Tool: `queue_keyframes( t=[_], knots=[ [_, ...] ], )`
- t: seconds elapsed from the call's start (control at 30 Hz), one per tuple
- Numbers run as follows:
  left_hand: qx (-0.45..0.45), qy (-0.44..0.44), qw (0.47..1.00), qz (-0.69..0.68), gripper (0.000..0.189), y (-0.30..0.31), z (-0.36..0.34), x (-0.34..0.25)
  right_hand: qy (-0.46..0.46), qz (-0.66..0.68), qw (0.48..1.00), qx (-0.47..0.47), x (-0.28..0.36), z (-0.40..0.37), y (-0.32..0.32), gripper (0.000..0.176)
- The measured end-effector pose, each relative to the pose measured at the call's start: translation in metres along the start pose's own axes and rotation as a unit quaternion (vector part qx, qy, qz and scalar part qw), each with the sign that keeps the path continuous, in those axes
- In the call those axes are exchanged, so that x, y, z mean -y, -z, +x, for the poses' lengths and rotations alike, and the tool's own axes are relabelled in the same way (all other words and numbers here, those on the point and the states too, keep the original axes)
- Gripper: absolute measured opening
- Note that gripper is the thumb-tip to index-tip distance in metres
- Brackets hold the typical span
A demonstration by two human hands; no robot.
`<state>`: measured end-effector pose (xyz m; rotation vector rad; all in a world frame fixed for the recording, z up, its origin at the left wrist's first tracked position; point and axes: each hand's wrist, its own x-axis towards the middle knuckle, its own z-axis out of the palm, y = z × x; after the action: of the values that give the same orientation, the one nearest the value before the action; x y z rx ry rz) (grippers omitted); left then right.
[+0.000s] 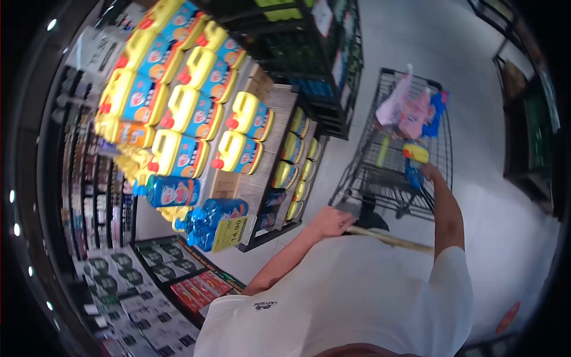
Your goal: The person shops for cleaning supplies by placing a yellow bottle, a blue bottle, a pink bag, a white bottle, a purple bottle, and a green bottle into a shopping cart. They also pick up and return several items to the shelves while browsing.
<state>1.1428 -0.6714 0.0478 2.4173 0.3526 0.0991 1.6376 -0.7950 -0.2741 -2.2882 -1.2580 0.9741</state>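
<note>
while my left hand [333,222] rests by the handle of the black wire cart [380,178], my right hand [427,172] is at the yellow, red-capped plastic jug [419,154] inside, upper right of the frame; neither grip is readable. likely heavy, stiff, slick: i'd grasp its body firmly.

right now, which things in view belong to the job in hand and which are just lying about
Likely in use: left hand, right hand, shopping cart, red-capped yellow jug
Just lying about: pink bag in the cart, shelved yellow jugs, blue bottles, 14.90 price card
</note>
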Motion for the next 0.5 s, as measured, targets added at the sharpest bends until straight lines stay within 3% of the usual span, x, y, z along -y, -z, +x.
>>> queue_keyframes(
  t=[0.03,0.07,0.1,0.13,0.17,0.2,0.23,0.27,0.33,0.4,0.47,0.5],
  knots=[
    [0.007,0.029,1.0,0.007,0.018,0.005,0.004,-0.005,-0.012,-0.044,0.99,0.133,-0.015,0.017,-0.015,0.04],
    [-0.029,0.016,0.999,0.0,0.019,-0.008,0.005,0.002,0.053,-0.068,0.987,0.139,-0.02,0.02,-0.023,0.04],
    [-0.051,0.025,0.998,-0.004,0.019,-0.008,0.008,-0.001,-0.163,-0.048,0.963,0.207,-0.024,0.021,-0.03,0.06],
    [-0.064,0.058,0.996,-0.001,0.019,-0.013,0.009,-0.001,-0.132,-0.081,0.971,0.18,-0.024,0.024,-0.05,0.043],
    [-0.051,0.074,0.996,0.011,0.019,-0.006,0.011,-0.007,-0.054,-0.126,0.974,0.183,-0.013,0.021,-0.046,0.048],
    [-0.068,0.063,0.996,0.005,0.019,-0.005,0.013,-0.007,-0.043,-0.147,0.97,0.189,-0.009,0.019,-0.045,0.047],
    [-0.08,0.049,0.996,-0.002,0.019,-0.008,0.016,-0.006,0.007,-0.223,0.962,0.155,-0.051,0.034,-0.08,0.044],
    [-0.065,0.058,0.996,0.023,0.019,-0.01,0.019,-0.005,0.028,-0.235,0.96,0.15,-0.049,0.047,-0.062,0.044],
    [-0.068,0.067,0.995,0.018,0.019,-0.009,0.025,-0.007,-0.105,-0.171,0.962,0.185,-0.018,0.034,-0.043,0.037],
    [-0.084,0.071,0.994,0.001,0.018,-0.01,0.027,-0.007,-0.11,-0.124,0.977,0.134,0.021,0.017,-0.009,0.032],
    [-0.097,0.074,0.992,-0.02,0.019,-0.012,0.029,-0.004,0.011,-0.148,0.98,0.131,0.016,0.027,0.007,0.028],
    [-0.081,0.07,0.994,-0.004,0.019,-0.013,0.031,-0.003,0.016,-0.155,0.979,0.131,0.016,0.031,0.011,0.028]
  ],
)
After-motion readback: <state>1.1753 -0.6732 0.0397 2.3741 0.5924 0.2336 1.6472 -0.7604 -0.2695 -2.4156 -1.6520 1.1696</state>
